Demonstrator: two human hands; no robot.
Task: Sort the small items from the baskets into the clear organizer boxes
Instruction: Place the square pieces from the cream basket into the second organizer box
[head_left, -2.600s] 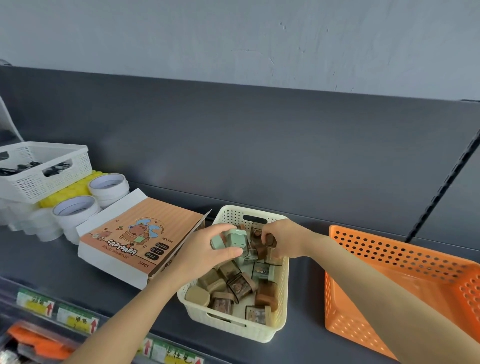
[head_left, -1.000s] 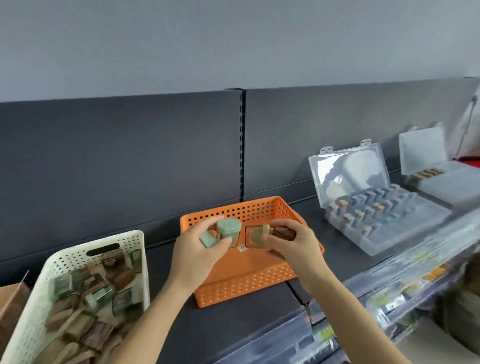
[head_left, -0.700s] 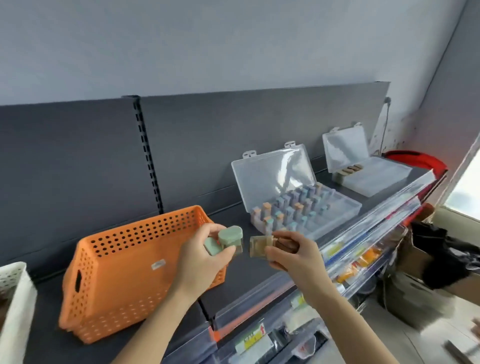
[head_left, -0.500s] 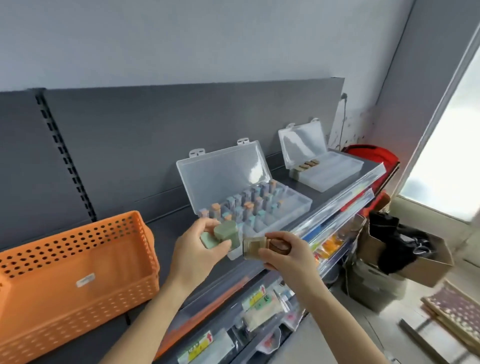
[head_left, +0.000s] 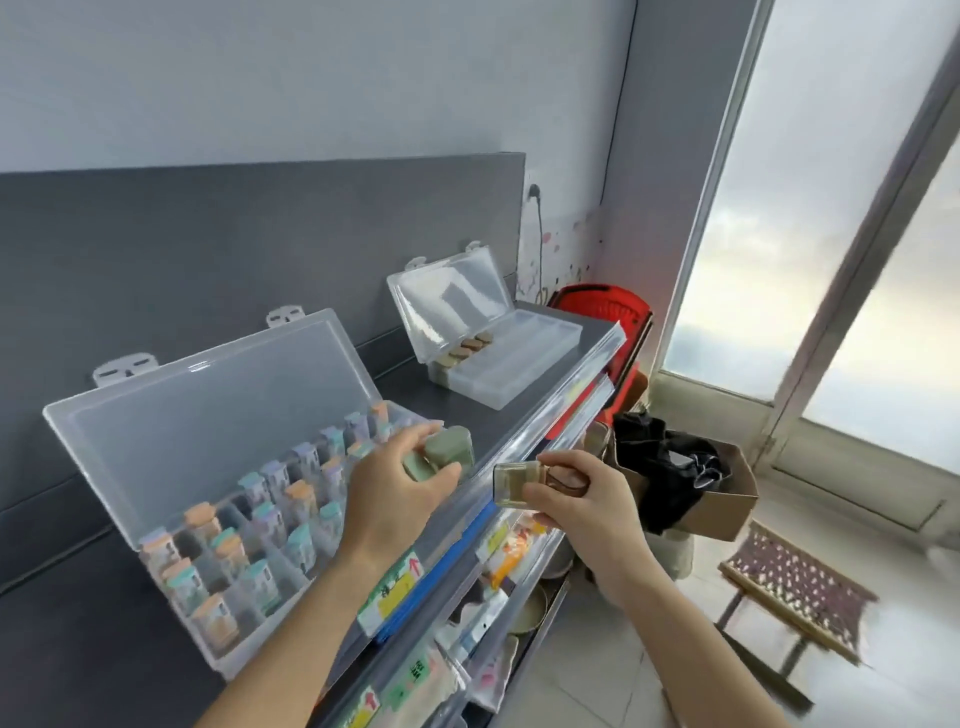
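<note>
My left hand grips two small green items above the shelf's front edge, just right of the near clear organizer box. That box stands open, its lid leaning back, with several small capped items in rows. My right hand holds a tan item in a clear case and a brown one, out past the shelf edge. A second clear organizer box lies open farther right on the shelf, with several tan and brown items in its left end.
The grey shelf has a clear front rail with price labels. Lower shelves hold packaged goods. On the floor to the right stand a cardboard box with black cloth, a red basket and a small stool.
The view has swung right, from the white basket past the orange basket to the organizer boxes. Both hands carried their items along and now hover beside the near box.
</note>
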